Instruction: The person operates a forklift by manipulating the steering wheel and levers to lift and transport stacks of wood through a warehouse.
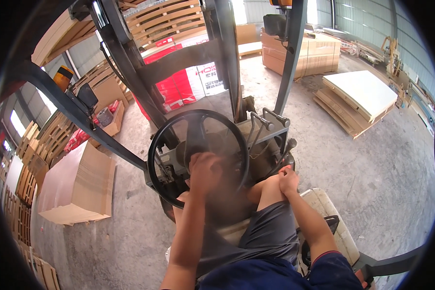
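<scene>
In the head view, the forklift steering wheel [247, 157] stands ahead of the person's grey shorts [271, 232]: black, with a slim round rim and a broad dark upper spoke, its middle blurred by haze. The left hand [205, 170] is bent within the rim, near the hub; whether it grasps anything, I cannot tell. The right hand [289, 181] rests by the right knee [269, 190], fingers curled, near a dark-knobbed lever [291, 143]; its grasp is unclear too.

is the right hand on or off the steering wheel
Off: the right hand rests by the right knee, apart from the steering wheel.
</scene>
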`<state>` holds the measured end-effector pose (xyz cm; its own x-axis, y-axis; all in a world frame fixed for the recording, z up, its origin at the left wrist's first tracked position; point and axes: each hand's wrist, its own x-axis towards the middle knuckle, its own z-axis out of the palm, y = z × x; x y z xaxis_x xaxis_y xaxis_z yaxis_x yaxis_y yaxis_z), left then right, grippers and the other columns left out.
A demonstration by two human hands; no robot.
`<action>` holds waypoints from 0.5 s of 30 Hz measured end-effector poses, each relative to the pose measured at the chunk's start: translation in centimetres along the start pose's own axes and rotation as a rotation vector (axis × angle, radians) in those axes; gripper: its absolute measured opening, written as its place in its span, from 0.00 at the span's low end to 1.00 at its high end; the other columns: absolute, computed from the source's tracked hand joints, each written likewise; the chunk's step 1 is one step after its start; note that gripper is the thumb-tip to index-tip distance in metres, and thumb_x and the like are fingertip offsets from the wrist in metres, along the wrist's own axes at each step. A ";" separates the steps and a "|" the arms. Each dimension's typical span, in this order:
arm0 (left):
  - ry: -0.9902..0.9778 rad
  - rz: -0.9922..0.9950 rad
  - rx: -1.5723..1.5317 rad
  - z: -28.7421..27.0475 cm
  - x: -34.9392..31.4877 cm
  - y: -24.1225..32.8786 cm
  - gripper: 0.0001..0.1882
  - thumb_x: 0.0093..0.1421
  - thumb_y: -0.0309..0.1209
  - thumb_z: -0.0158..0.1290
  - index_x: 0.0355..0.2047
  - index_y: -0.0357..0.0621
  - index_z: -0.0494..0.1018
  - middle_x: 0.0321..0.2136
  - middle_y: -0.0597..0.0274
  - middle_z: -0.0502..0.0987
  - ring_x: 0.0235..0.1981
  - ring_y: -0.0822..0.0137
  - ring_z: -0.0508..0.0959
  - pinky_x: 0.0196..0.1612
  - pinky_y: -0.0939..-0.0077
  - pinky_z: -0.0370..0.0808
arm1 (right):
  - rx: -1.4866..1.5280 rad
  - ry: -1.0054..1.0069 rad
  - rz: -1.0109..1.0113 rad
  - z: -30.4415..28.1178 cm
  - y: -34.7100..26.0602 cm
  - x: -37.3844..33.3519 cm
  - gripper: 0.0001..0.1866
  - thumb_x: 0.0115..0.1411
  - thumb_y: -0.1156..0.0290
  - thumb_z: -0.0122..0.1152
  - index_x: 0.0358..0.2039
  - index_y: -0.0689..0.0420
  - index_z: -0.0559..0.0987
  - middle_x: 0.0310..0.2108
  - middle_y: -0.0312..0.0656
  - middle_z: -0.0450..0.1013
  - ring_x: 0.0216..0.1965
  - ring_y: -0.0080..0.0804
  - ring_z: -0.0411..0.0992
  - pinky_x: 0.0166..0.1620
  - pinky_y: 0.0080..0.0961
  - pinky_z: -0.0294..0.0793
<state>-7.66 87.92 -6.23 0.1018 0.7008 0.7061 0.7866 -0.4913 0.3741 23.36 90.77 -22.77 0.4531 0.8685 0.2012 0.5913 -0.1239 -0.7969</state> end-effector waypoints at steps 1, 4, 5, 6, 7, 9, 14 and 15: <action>-0.011 -0.006 -0.005 -0.1 0.0 0.1 0.13 0.48 0.26 0.58 0.36 0.52 0.83 0.41 0.64 0.80 0.50 0.52 0.72 0.56 0.60 0.68 | 0.011 -0.001 -0.007 0.2 0.3 0.1 0.09 0.57 0.65 0.59 0.31 0.54 0.84 0.33 0.49 0.81 0.38 0.50 0.79 0.45 0.39 0.77; -0.034 -0.019 -0.008 -0.1 0.0 0.1 0.13 0.48 0.24 0.61 0.36 0.47 0.82 0.43 0.63 0.79 0.51 0.51 0.71 0.58 0.59 0.67 | 0.036 -0.004 -0.019 0.4 0.6 0.2 0.09 0.57 0.65 0.59 0.31 0.54 0.84 0.32 0.49 0.81 0.37 0.50 0.79 0.44 0.38 0.77; -0.035 -0.022 0.000 0.0 0.0 0.0 0.13 0.48 0.24 0.61 0.36 0.47 0.82 0.43 0.63 0.79 0.51 0.51 0.71 0.58 0.59 0.67 | 0.041 -0.004 -0.017 0.4 0.6 0.2 0.09 0.57 0.65 0.59 0.31 0.54 0.84 0.32 0.49 0.80 0.37 0.50 0.79 0.44 0.38 0.77; -0.037 -0.024 0.007 0.1 -0.1 0.0 0.13 0.48 0.25 0.61 0.36 0.47 0.82 0.43 0.63 0.79 0.51 0.51 0.71 0.58 0.59 0.67 | 0.045 -0.004 -0.016 0.3 0.5 0.2 0.09 0.57 0.66 0.59 0.31 0.54 0.84 0.32 0.49 0.80 0.37 0.50 0.79 0.44 0.38 0.77; -0.039 -0.022 0.009 0.1 0.0 0.0 0.12 0.48 0.25 0.61 0.36 0.47 0.82 0.43 0.63 0.79 0.51 0.51 0.71 0.58 0.59 0.67 | 0.054 0.003 -0.018 0.4 0.5 0.2 0.09 0.57 0.66 0.59 0.31 0.54 0.84 0.32 0.49 0.80 0.36 0.50 0.79 0.43 0.38 0.77; -0.044 -0.018 0.012 0.1 0.1 0.0 0.12 0.48 0.25 0.61 0.36 0.47 0.82 0.43 0.63 0.79 0.51 0.50 0.71 0.58 0.58 0.67 | 0.069 0.016 -0.024 0.4 0.4 0.2 0.09 0.57 0.66 0.59 0.31 0.54 0.84 0.31 0.49 0.80 0.36 0.50 0.79 0.43 0.38 0.78; -0.036 0.006 0.018 0.2 0.0 -0.6 0.12 0.49 0.25 0.61 0.36 0.48 0.82 0.43 0.61 0.79 0.51 0.50 0.71 0.57 0.58 0.68 | 0.083 0.000 -0.024 0.5 -0.2 0.1 0.09 0.57 0.66 0.59 0.31 0.56 0.83 0.31 0.49 0.80 0.35 0.49 0.79 0.42 0.37 0.78; -0.042 0.004 0.016 0.2 0.0 -0.7 0.12 0.49 0.25 0.61 0.36 0.48 0.82 0.43 0.61 0.79 0.51 0.50 0.71 0.57 0.58 0.68 | 0.085 -0.001 -0.022 0.5 -0.3 0.2 0.09 0.57 0.66 0.59 0.30 0.56 0.83 0.31 0.49 0.80 0.35 0.49 0.79 0.42 0.37 0.77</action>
<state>-8.09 88.37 -6.56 0.1302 0.7198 0.6819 0.7958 -0.4861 0.3611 22.92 91.20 -22.85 0.4400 0.8709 0.2188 0.5421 -0.0633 -0.8379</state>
